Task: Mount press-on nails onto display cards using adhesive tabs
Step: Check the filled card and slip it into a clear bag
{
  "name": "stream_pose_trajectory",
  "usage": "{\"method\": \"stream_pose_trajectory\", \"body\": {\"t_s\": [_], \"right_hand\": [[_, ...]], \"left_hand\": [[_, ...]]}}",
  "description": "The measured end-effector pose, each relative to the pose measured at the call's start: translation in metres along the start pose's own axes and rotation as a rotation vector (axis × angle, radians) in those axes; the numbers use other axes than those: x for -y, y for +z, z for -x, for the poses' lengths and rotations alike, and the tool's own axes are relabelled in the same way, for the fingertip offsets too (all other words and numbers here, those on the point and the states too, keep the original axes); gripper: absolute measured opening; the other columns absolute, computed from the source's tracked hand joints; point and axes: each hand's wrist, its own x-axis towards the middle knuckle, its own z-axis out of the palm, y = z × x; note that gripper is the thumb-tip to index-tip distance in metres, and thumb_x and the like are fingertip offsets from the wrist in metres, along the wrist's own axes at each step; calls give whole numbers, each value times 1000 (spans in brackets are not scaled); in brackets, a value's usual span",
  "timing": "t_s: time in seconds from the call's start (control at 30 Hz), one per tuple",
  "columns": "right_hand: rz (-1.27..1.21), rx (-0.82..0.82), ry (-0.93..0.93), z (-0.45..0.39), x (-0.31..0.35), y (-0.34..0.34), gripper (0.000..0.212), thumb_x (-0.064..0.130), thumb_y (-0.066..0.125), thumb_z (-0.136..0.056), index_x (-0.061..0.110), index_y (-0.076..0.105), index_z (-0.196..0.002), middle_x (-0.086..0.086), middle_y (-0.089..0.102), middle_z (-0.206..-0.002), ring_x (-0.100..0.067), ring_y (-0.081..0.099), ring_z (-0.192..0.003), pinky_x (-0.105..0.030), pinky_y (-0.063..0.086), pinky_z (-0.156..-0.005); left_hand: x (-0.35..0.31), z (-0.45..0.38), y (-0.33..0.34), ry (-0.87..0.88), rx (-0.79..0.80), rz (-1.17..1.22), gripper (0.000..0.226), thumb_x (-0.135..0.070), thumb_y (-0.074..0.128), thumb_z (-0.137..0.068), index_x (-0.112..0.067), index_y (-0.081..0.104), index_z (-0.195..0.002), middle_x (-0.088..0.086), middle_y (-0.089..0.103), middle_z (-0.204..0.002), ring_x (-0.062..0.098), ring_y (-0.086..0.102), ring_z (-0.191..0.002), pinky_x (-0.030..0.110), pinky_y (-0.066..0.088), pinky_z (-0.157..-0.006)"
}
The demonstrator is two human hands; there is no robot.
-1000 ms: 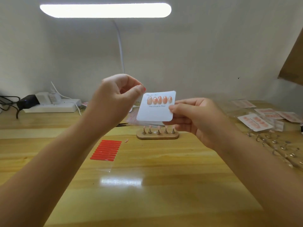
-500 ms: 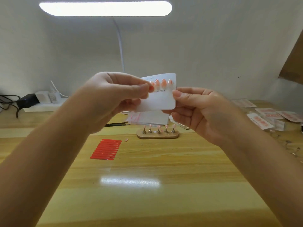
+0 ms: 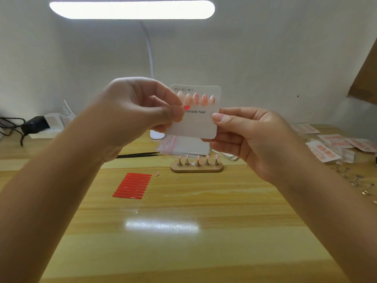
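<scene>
White card (image 3: 199, 121) stands upright in the air between the hands, its face toward the camera, above the table (image 3: 183, 231). The right hand (image 3: 251, 139) pinches its right edge, thumb in front. The left hand (image 3: 138, 111) pinches a small red tab (image 3: 186, 107) at the card's left side, just under the leftmost nail, so the left hand is nearer the spot where the tab seems meant to go. Five pink nails (image 3: 196, 99) sit in a row across the card's top, tips upward, above the words "Handmade Nail". Below, more red tabs lie on a sheet (image 3: 132, 185), and a wooden stand (image 3: 196, 167) carries five more nails.
</scene>
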Motion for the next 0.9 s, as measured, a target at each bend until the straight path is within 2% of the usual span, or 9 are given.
{"method": "stream_pose_trajectory", "body": {"t_s": [0.1,0.2,0.3,0.67,0.9], "right_hand": [[36,-6,-24,2,0,3,12,4,68,-84,1,68,-96,-13,75,-77,-22,73,-67,-24,56,-55],[58,-14,-52,4,-1,6,10,4,69,-83,2,69,-93,-12,74,-73,-20,73,-65,-24,56,-55],[64,-10,-79,5,-1,7,8,5,70,-83,4,69,-91,-10,74,-71,-19,72,-65,-25,56,-56],[66,31,-92,7,-1,7,25,13,72,-78,2,70,-100,-12,75,-79,-20,74,-72,-23,56,-58],[91,53,-112,7,-2,7,37,22,71,-65,4,72,-96,-12,75,-79,-19,74,-71,-23,56,-59]], "left_hand": [[0,1,4,-16,19,-34,19,-25,68,-58,-16,70,-74,-1,71,-69,9,63,-63,19,55,-60],[1,1,9,-49,39,-81,4,-17,67,-74,-16,71,-76,-2,71,-71,10,63,-66,23,54,-65],[5,2,14,-22,44,-130,12,-10,65,-84,-18,70,-77,-3,71,-72,8,62,-66,19,53,-62],[11,2,21,47,42,-166,16,-8,63,-87,-20,68,-78,-7,71,-73,2,62,-65,12,48,-61],[14,2,23,95,49,-198,18,-8,63,-88,-21,69,-78,-7,71,-74,2,63,-67,12,47,-63]]}}
